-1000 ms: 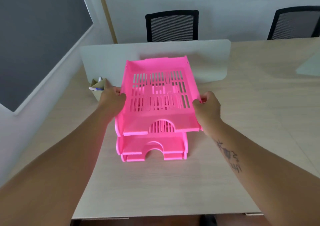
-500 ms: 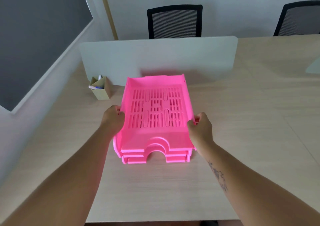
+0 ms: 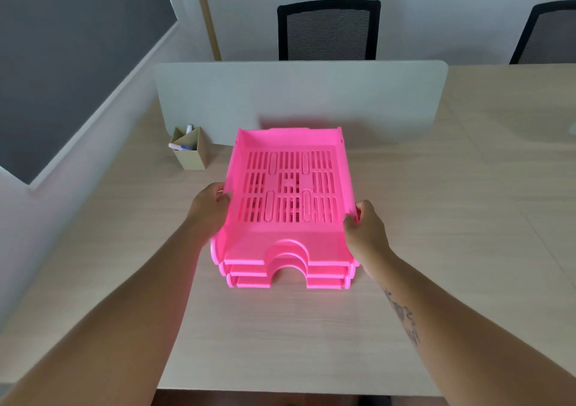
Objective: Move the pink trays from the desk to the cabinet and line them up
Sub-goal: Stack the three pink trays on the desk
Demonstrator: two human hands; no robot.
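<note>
I see left hand (image 3: 209, 207) and right hand (image 3: 365, 228) clamped on top pink tray (image 3: 290, 187) side walls — nested stack (image 3: 286, 276) on desk (image 3: 436, 218) | symmetric grip keeps it level for carrying

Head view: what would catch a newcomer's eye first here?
The bright pink trays, nested in a stack at the middle of the pale wooden desk, dominate. The left hand and right hand grip the top tray's side edges. Behind stands a white divider panel, with a small cardboard pen holder to its left.
</note>
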